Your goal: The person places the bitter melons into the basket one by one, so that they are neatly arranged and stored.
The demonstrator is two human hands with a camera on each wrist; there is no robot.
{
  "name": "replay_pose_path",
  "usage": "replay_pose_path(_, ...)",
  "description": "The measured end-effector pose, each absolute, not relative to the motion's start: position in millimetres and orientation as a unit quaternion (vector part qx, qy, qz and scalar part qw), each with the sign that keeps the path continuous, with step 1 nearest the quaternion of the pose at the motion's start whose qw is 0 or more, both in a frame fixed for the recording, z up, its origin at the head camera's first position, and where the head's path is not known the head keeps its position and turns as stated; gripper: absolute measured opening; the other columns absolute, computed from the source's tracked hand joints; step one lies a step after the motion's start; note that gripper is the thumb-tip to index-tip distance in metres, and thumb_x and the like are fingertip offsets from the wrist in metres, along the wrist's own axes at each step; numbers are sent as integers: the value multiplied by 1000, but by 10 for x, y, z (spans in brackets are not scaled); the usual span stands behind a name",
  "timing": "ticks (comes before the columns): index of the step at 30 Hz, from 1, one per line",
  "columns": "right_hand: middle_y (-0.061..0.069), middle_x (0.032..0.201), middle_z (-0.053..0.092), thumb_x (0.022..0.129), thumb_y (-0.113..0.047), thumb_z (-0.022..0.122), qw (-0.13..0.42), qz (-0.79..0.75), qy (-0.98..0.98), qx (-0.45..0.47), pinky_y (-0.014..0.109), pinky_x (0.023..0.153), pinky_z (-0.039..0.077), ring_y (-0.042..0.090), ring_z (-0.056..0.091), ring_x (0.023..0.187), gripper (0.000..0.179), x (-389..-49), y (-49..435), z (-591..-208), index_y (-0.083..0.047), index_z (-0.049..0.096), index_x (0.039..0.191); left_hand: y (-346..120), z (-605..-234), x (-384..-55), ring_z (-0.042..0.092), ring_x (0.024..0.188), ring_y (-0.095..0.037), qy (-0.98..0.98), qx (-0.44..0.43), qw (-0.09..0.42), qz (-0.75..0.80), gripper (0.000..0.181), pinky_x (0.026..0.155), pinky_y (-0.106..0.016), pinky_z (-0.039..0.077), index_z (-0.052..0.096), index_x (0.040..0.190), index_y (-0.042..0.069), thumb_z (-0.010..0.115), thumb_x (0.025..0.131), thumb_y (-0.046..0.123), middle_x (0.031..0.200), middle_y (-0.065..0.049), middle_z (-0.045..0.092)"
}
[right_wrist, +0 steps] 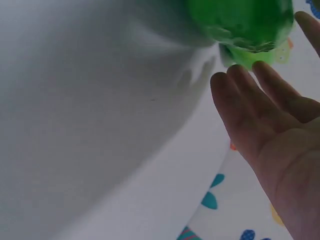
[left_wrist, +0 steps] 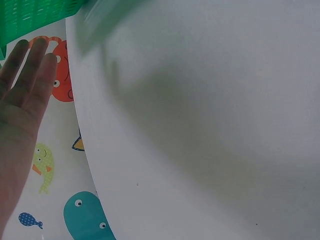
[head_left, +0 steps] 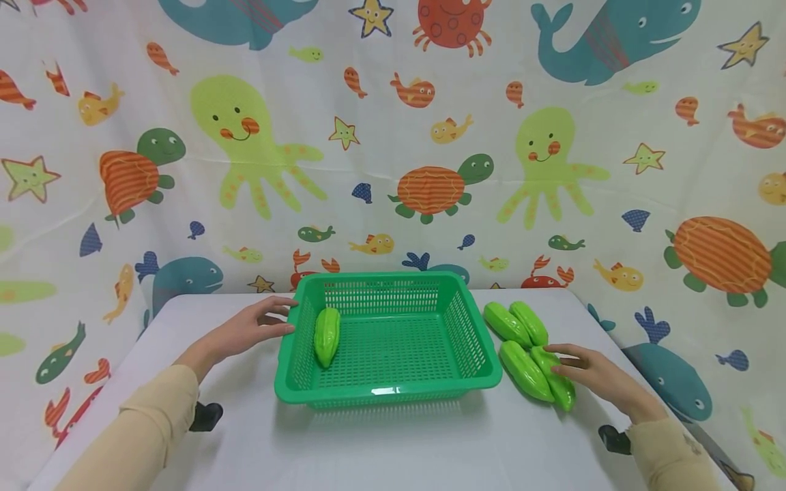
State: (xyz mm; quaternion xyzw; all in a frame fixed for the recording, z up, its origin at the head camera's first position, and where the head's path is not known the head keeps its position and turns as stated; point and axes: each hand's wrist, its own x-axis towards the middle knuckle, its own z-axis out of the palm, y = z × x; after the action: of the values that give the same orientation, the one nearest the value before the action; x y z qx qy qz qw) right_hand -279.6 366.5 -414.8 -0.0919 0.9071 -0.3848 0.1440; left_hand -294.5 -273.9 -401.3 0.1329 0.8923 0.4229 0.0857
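Note:
A green plastic basket (head_left: 393,395) with slotted walls stands on the white table. Inside it, along the left wall, lies one glossy green, ribbed, elongated vegetable (head_left: 327,337), like a bitter melon. My left hand (head_left: 254,326) is at the basket's left rim, its fingers extended; whether they touch is hard to tell. Several similar green vegetables (head_left: 525,372) lie close together to the right of the basket. Beside the nearest right one (head_left: 555,382) is my right hand (head_left: 598,378), fingers reaching toward it. In the right wrist view the fingers (right_wrist: 240,95) are fairly straight, gripping nothing.
A white cloth (head_left: 381,102) printed with sea animals hangs behind the table and along its sides. The white tabletop (head_left: 368,450) stretches in front of the basket. A dark wrist-worn device (head_left: 205,416) shows below each hand.

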Motion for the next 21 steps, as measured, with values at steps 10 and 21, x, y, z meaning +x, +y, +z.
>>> replay_pose_path(10,28,150,34,97,-33,61,158,-389,903,-94,69,99,36,53,35,132,53,-2803,3673,-4276,-7,50,141,-2739,-3995,-2935,52,124,-40,891,134,88,424,65,94,-59,48,38,148,12,63,95,39,142,-22,46)
replay_pose_path(21,28,152,30,99,-33,58,200,-379,897,-113,70,98,35,53,30,134,54,-2791,3707,-4224,-10,45,146,-2740,-3992,-2929,50,125,-41,893,136,90,421,65,94,-59,48,37,148,12,63,95,40,141,-23,46)
